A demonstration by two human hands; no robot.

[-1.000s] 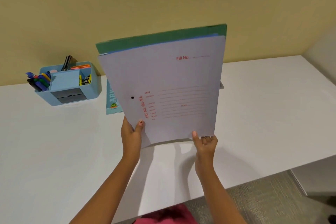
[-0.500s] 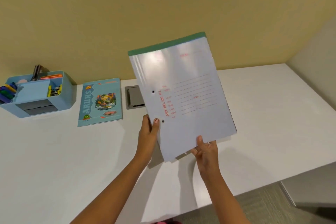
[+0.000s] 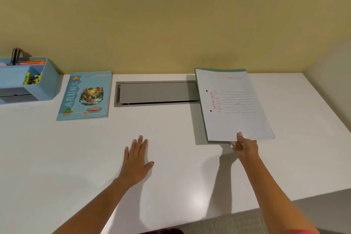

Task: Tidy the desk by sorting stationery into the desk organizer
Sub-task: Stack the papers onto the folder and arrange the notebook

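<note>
A stack of file folders, pale grey on top with red print and a green one beneath, lies low over the white desk at the back right. My right hand pinches its near edge, thumb on top. My left hand hovers flat over the desk's middle, fingers spread, holding nothing. A light blue desk organizer stands at the far left with pens, orange paper and yellow binder clips in its compartments. A blue notebook lies flat beside it.
A grey cable hatch is set into the desk between notebook and folders; the folders overlap its right end. A yellow wall runs behind the desk. A grey side wall closes the right. Carpet shows below the desk's front edge.
The folders went from upright in both hands down and to the right, nearly flat on the desk. My left hand let go and moved left over the desk. The view shifted right.
</note>
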